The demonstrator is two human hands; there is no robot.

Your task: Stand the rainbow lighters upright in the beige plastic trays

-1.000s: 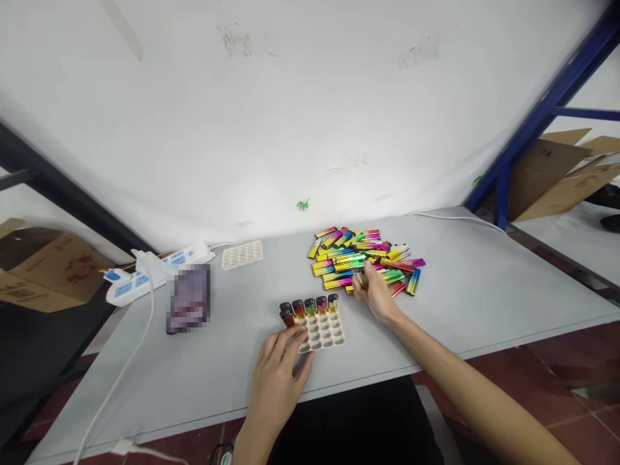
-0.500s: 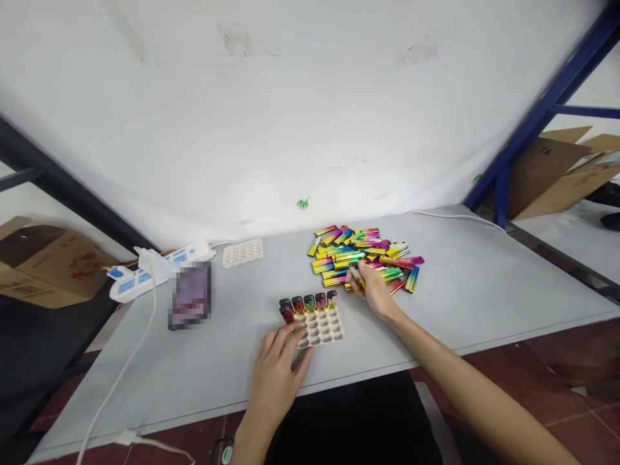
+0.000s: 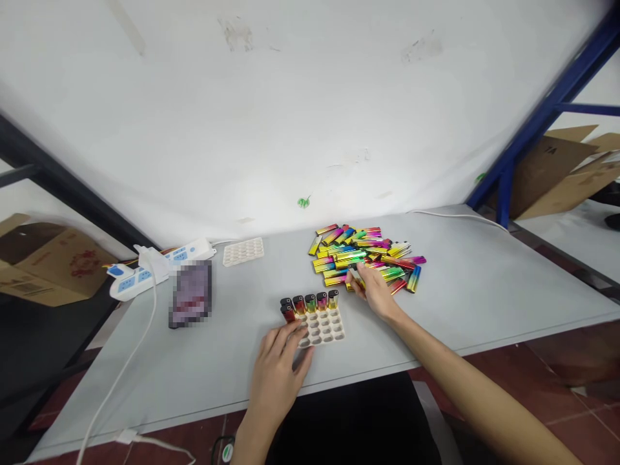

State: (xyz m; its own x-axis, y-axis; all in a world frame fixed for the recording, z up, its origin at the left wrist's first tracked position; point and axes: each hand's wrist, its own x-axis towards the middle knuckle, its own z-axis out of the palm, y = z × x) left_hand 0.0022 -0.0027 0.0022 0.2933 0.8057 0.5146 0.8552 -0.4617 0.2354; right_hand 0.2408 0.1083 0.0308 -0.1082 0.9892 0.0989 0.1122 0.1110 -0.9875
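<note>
Lighters (image 3: 345, 256) with shiny bodies in gold, pink, green, blue and red lay heaped toward the back of a smooth grey desk (image 3: 460, 278), which ran up to a scuffed white wall (image 3: 290, 116). A blue metal frame (image 3: 537, 123) rose at the right and a black metal frame (image 3: 72, 190) at the left, with an open brown cardboard box (image 3: 552, 174) beyond the blue one and a red-printed cardboard box (image 3: 58, 268) beyond the black one. On the desk's left side lay a white power strip (image 3: 194, 249) with blue sockets, and just beside it a dark flat object (image 3: 191, 292) blurred into squares. An off-white tray (image 3: 243, 252) with rounded hollows lay near the wall. Nearer, the left hand (image 3: 278, 363), loosely spread, rested over the left part of a matching tray (image 3: 322, 328), hiding some hollows. Six black-topped lighters (image 3: 310, 303) stood in its far and left hollows. The right hand (image 3: 375, 290), at the heap's near edge, had its fingers curled round one silvery lighter (image 3: 357, 276), mostly hidden by them.
</note>
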